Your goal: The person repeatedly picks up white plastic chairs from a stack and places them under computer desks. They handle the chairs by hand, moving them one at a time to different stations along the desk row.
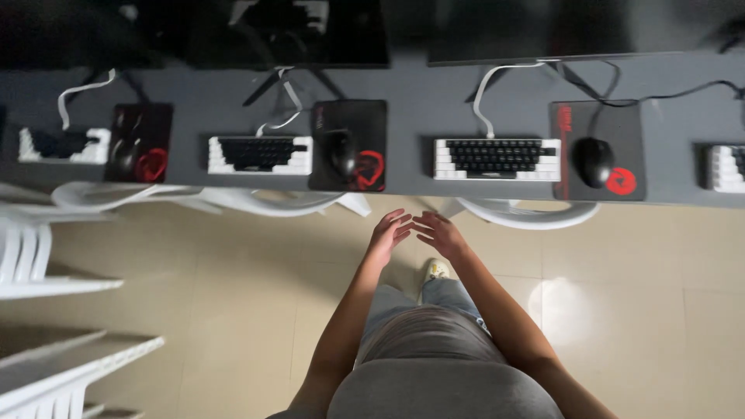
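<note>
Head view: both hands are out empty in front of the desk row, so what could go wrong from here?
The left hand and right hand hover near a white chair tucked under the desk; reaching on could bump it. A loose white cable behind the keyboard might snag.

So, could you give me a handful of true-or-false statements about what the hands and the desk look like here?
1. Both hands are empty. True: the left hand and right hand hold nothing, fingers spread.
2. The hands rest on a keyboard. False: they hover over the tiled floor, short of the grey desk.
3. Each black mouse sits on a mat. True: for instance the mouse right of the black-and-white keyboard lies on a dark mat.
4. The chairs are black. False: the chair tucked under the desk is white.
5. The fingertips of the two hands nearly meet. True.
</note>
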